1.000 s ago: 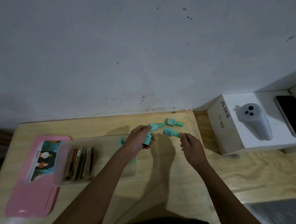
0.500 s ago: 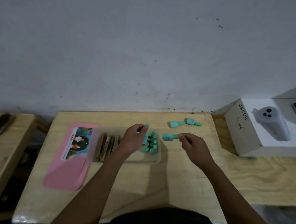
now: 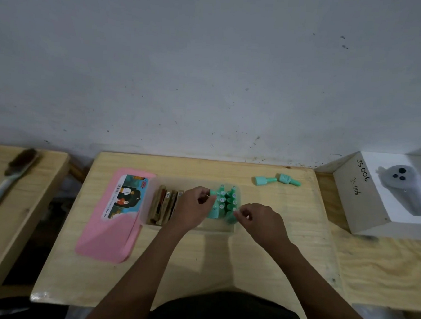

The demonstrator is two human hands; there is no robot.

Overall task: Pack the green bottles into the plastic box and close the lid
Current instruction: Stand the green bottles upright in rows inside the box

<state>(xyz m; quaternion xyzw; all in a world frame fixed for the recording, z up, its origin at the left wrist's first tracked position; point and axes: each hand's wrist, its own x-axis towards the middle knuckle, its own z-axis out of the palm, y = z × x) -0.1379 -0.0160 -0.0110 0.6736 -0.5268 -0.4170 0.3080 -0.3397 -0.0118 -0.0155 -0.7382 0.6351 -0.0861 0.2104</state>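
Note:
A clear plastic box [image 3: 146, 206] lies at the middle of the wooden table. Several green bottles [image 3: 229, 200] stand upright in its right end. My left hand [image 3: 192, 208] is over the box and pinches the top of a green bottle [image 3: 213, 210] at the left of that group. My right hand [image 3: 262, 220] is at the box's right end, its fingertips closed on another green bottle [image 3: 230, 216] that sits low in the box. Two more green bottles [image 3: 265, 180] [image 3: 289, 180] lie loose on the table behind. The pink lid [image 3: 108, 234] lies flat left of the box.
Brown packets [image 3: 164, 204] fill the box's left part. A white foam block [image 3: 364, 210] with a grey controller [image 3: 402, 190] stands at the right. A brush [image 3: 11, 174] lies on a second table at the left. The wall is close behind.
Both hands moved left from the loose bottles to the box, each carrying a green bottle, and lowered them into its right end. The view also shifted left and down.

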